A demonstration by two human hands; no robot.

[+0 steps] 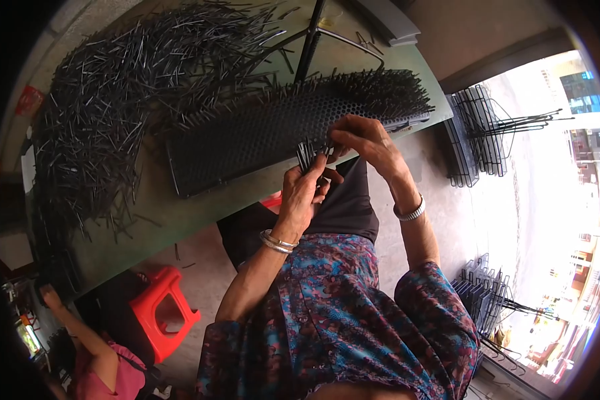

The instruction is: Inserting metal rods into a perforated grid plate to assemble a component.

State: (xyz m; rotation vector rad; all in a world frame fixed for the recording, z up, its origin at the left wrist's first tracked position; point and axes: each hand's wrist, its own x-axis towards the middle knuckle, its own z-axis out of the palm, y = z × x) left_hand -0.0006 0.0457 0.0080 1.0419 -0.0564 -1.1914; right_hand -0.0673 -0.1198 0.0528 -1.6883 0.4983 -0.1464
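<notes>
My left hand [299,195] is closed around a small bunch of thin black sticks [305,155], their ends poking up past the thumb. Close beside it, my right hand [373,145] has thumb and fingers pinched together; whatever lies between them is too small to make out. Both hands are at the near edge of a long black board [240,150] full of small round holes. Many similar sticks stand upright in the board's holes, densest at its right end [387,90] and in a band along its far side.
A big loose heap of black sticks [113,93] covers the table's [167,233] left and far parts. A dark metal stand [308,50] rises behind the board. A red stool [167,313] and a person in pink [113,373] are at lower left. Wire racks [477,137] stand at right.
</notes>
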